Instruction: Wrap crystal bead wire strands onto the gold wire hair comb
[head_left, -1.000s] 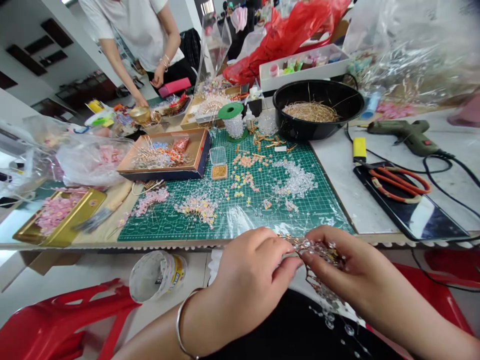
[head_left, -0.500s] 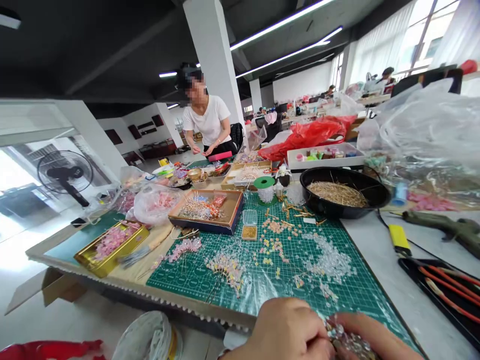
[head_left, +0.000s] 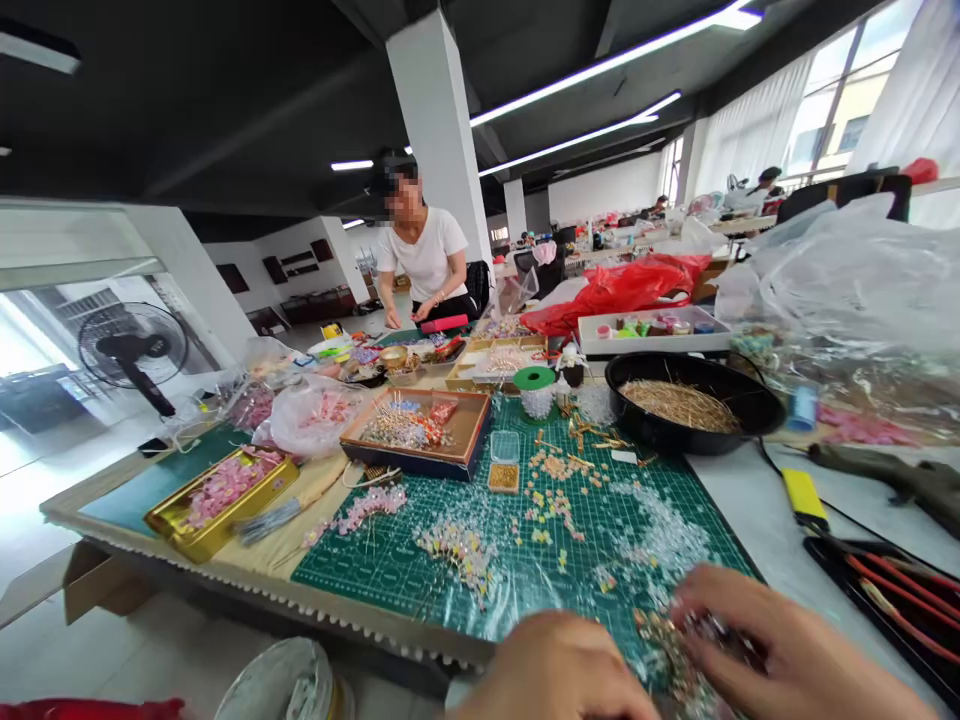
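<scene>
At the bottom edge, my right hand (head_left: 772,640) closes round a glittering beaded piece (head_left: 667,650) of clear and gold-toned beads, with thumb and fingers pinching it. My left hand (head_left: 559,670) is curled and blurred at the lower end of the same piece, its fingertips mostly cut off by the frame. Both hands are over the near edge of a green cutting mat (head_left: 525,590). Beyond them lie loose clear beads (head_left: 664,530), small yellow and peach flower beads (head_left: 551,505), a wired pink-and-white beaded spray (head_left: 457,555) and a pink spray (head_left: 371,508).
A box of beaded stems (head_left: 472,455), a small case of gold beads (head_left: 503,477), a green-topped spool (head_left: 535,380) and a black bowl (head_left: 761,415) stand behind. A yellow lighter (head_left: 804,495) and glue gun (head_left: 877,470) lie right. A person in white (head_left: 427,245) works across the table.
My right hand has moved up and away from the left, showing more of the beaded piece. The left hand has shifted slightly down. The view has tilted a little.
</scene>
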